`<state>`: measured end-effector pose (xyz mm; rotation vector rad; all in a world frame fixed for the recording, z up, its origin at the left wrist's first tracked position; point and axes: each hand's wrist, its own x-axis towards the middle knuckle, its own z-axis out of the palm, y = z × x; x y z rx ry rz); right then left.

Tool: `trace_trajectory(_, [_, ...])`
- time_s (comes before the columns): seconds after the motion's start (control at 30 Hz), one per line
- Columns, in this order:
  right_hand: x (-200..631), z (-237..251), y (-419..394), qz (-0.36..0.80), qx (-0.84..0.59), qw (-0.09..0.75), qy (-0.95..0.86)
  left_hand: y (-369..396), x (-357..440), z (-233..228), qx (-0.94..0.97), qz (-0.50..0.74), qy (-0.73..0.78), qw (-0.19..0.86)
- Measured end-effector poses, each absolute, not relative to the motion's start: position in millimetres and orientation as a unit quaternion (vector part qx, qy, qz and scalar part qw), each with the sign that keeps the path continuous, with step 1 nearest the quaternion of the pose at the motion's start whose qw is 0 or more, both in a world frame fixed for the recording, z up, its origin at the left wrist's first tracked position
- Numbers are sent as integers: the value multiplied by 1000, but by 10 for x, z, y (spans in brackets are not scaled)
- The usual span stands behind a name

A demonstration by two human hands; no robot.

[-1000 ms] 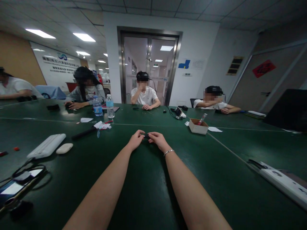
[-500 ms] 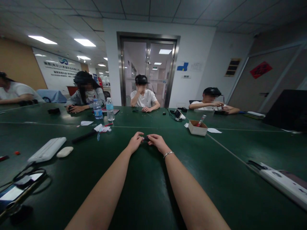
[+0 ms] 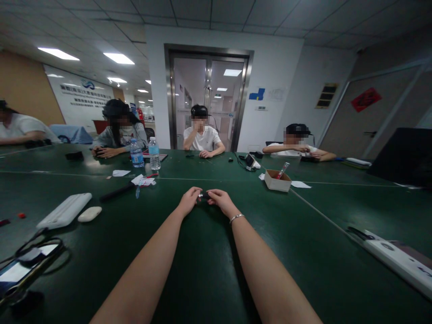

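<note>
Between my two hands, just above the green table, is a small black object with a silver, metal-looking end. It is too small to name more exactly. My right hand, with a silver bracelet at the wrist, pinches the black part from the right. On the left side, my left hand has its thumb and fingertips closed at the silver end. The fingers cover part of the object on both sides.
A small open box stands beyond my right hand. Two water bottles are at back left. A white case, a white mouse and a phone lie left; a white power strip lies right. Several people sit opposite.
My left fingers have drawn together and closed at the silver end, which shows a little more now. My right hand has stayed nearly still. The view has shifted slightly.
</note>
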<state>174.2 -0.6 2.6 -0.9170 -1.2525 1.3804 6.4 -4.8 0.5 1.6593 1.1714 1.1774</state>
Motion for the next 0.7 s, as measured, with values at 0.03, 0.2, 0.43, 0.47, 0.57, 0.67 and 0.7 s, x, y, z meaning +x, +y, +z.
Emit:
trace_trajectory(0.03, [1742, 22, -2, 572, -381, 507, -520, -51, 61, 11, 657, 456, 460, 386])
trace_trajectory(0.2, [1741, 9, 4, 566, -383, 508, -524, -61, 57, 29, 659, 456, 452, 392])
trace_trajectory(0.43, [1748, 13, -3, 563, -383, 510, -526, -43, 65, 15, 662, 452, 450, 393])
trace_trajectory(0.47, [1749, 12, -1, 563, -384, 511, -524, -43, 63, 17, 661, 449, 450, 399])
trace_trajectory(0.57, [1751, 9, 4, 563, -385, 512, -523, -47, 58, 29, 668, 439, 444, 404])
trace_trajectory(0.67, [1753, 8, 6, 562, -385, 509, -525, -50, 57, 39, 668, 447, 441, 400])
trace_trajectory(0.7, [1753, 9, 6, 563, -385, 509, -525, -50, 58, 41, 665, 447, 442, 404])
